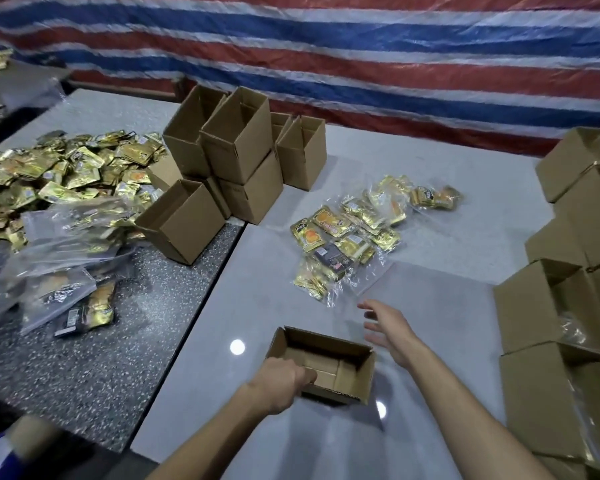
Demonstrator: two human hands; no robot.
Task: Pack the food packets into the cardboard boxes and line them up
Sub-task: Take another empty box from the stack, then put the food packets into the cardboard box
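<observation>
One rectangular cardboard box [323,365], gripped.

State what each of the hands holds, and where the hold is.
Left hand grips the open cardboard box by its near-left rim. Right hand is open, holding nothing.

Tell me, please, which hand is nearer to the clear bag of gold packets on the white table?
The right hand: open, it hovers just short of the clear bag of gold packets. The left hand is farther back, gripping the open box by its near wall.
</observation>
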